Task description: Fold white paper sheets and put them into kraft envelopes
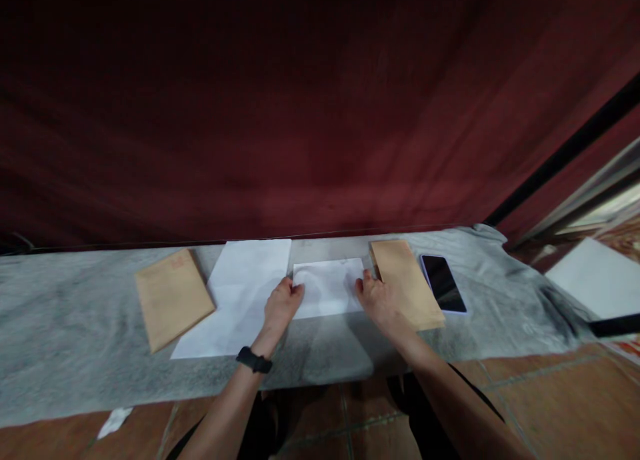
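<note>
A white sheet of paper [327, 290], which looks folded, lies on the grey cloth between my two hands. My left hand [284, 303], with a black band on its wrist, is closed on the sheet's left edge, thumb on top. At the right edge, my right hand [375, 299] pinches the same sheet between thumb and curled fingers. Larger white sheets [240, 300] lie flat just left of my left hand. Beside my right hand, partly under its wrist, is a stack of brown envelopes [413, 290].
Another stack of brown envelopes [173, 299] overlaps the larger sheets at the left. A phone [443, 283] lies right of the right-hand stack. Grey cloth [70, 327] covers the long, narrow surface, with a dark red curtain [320, 127] behind. A white board [597, 278] is at the far right.
</note>
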Tool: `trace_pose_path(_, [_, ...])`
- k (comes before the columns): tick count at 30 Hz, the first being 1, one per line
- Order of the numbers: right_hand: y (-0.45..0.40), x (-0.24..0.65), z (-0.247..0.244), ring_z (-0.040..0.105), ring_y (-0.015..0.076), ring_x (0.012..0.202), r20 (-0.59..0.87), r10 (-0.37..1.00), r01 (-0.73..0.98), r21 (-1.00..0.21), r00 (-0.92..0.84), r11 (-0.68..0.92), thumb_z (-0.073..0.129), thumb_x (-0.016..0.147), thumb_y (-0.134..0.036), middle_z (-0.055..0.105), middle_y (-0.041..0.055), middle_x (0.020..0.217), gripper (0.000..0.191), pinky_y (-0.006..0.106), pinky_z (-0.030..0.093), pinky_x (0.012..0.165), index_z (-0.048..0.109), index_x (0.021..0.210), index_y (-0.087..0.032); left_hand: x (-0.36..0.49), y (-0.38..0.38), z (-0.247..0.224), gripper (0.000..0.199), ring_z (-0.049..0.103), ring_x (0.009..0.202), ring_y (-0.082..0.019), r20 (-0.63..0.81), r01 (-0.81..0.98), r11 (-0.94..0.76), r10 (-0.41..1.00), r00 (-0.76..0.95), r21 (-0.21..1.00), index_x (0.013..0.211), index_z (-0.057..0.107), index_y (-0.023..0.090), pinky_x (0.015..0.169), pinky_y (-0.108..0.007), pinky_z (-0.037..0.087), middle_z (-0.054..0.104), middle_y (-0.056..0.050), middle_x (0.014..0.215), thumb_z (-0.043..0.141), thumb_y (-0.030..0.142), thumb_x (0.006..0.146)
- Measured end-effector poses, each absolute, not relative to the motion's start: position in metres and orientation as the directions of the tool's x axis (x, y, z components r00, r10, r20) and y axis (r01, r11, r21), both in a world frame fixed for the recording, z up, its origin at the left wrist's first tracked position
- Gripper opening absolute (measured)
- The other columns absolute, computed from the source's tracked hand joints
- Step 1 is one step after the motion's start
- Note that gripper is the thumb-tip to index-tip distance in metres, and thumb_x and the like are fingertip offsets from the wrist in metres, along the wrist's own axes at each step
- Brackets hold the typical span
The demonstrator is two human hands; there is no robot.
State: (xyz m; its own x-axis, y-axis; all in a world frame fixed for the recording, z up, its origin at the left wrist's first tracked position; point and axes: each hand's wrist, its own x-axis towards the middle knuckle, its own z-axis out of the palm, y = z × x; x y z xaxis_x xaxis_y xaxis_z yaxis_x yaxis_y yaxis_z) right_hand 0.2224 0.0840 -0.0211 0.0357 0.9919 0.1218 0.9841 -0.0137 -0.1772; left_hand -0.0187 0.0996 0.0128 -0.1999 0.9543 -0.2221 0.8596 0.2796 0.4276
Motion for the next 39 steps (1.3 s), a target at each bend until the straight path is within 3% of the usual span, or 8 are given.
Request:
trace_pose_path(3, [0.085, 0.221, -0.022, 0.073, 0.0289, 0.079, 0.139, 0.989, 0.993, -0.115, 0.043, -0.027, 0.037, 0.103, -0.029, 0.075, 0.0208, 0.088, 0.046, 0.037, 0.055, 0.072, 0.054, 0.138, -0.003, -0.018, 0.101, 0.014, 0.021, 0.067, 0.080, -0.021, -0.222, 0.863, 0.280, 0.954, -0.201, 0.421, 0.094, 0.064, 0.021, 0.064, -0.028, 0.039, 0.069, -0.004, 0.077, 0.049, 0.036, 0.095])
trace_pose_path(10, [0.087, 0.218, -0.020, 0.072, 0.0315, 0.085, 0.104, 0.993, 0.989, -0.140, 0.065, -0.050, 0.031, 0.104, -0.031, 0.073, 0.0233, 0.099, 0.053, 0.042, 0.055, 0.074, 0.043, 0.148, -0.004, -0.016, 0.104, 0.013, 0.025, 0.071, 0.090, -0.025, -0.232, 0.880, 0.303, 0.945, -0.229, 0.365, 0.101, 0.066, 0.021, 0.070, -0.031, 0.045, 0.074, -0.008, 0.091, 0.048, 0.038, 0.095])
trace_pose_path(14, [0.088, 0.218, -0.019, 0.068, 0.0325, 0.097, 0.155, 0.986, 0.990, -0.137, 0.052, -0.030, 0.031, 0.103, -0.030, 0.067, 0.0254, 0.117, 0.054, 0.045, 0.054, 0.082, 0.041, 0.150, -0.007, -0.012, 0.103, 0.016, 0.027, 0.072, 0.094, -0.028, -0.238, 0.889, 0.319, 0.939, -0.248, 0.329, 0.107, 0.065, 0.021, 0.073, -0.033, 0.048, 0.075, -0.011, 0.096, 0.047, 0.038, 0.095])
trace_pose_path(20, [0.094, 0.210, -0.016, 0.054, 0.0341, 0.126, 0.289, 0.951, 0.968, -0.183, -0.111, 0.169, 0.038, 0.103, -0.032, 0.059, 0.0217, 0.137, 0.049, 0.049, 0.045, 0.103, 0.049, 0.145, -0.010, -0.007, 0.101, 0.026, 0.031, 0.072, 0.100, -0.030, -0.257, 0.900, 0.321, 0.934, -0.249, 0.296, 0.113, 0.063, 0.020, 0.077, -0.035, 0.050, 0.075, -0.015, 0.105, 0.045, 0.038, 0.097])
trace_pose_path(25, [0.089, 0.191, -0.026, 0.036, 0.0301, 0.147, 0.292, 0.919, 0.920, -0.206, -0.266, 0.332, 0.038, 0.105, -0.036, 0.039, 0.0159, 0.159, 0.053, 0.048, 0.033, 0.117, 0.040, 0.153, -0.013, -0.003, 0.099, 0.029, 0.034, 0.071, 0.102, -0.030, -0.251, 0.914, 0.315, 0.934, -0.252, 0.256, 0.120, 0.061, 0.017, 0.081, -0.036, 0.050, 0.075, -0.017, 0.107, 0.044, 0.036, 0.097])
trace_pose_path(31, [0.080, 0.185, -0.039, 0.030, 0.0288, 0.150, 0.207, 0.933, 0.929, -0.167, -0.295, 0.331, 0.038, 0.106, -0.039, 0.034, 0.0109, 0.163, 0.053, 0.050, 0.026, 0.121, 0.039, 0.155, -0.019, 0.002, 0.094, 0.026, 0.039, 0.072, 0.101, -0.027, -0.195, 0.946, 0.278, 0.950, -0.244, 0.167, 0.129, 0.055, 0.013, 0.082, -0.034, 0.051, 0.075, -0.017, 0.104, 0.040, 0.036, 0.100])
trace_pose_path(39, [0.079, 0.186, -0.045, 0.030, 0.0296, 0.150, 0.214, 0.926, 0.927, -0.146, -0.312, 0.346, 0.039, 0.106, -0.040, 0.032, 0.0113, 0.163, 0.052, 0.053, 0.022, 0.122, 0.040, 0.155, -0.021, 0.008, 0.086, 0.018, 0.041, 0.073, 0.093, -0.028, -0.070, 0.974, 0.209, 0.977, -0.203, 0.088, 0.131, 0.051, 0.007, 0.076, -0.033, 0.052, 0.073, -0.018, 0.093, 0.035, 0.032, 0.103])
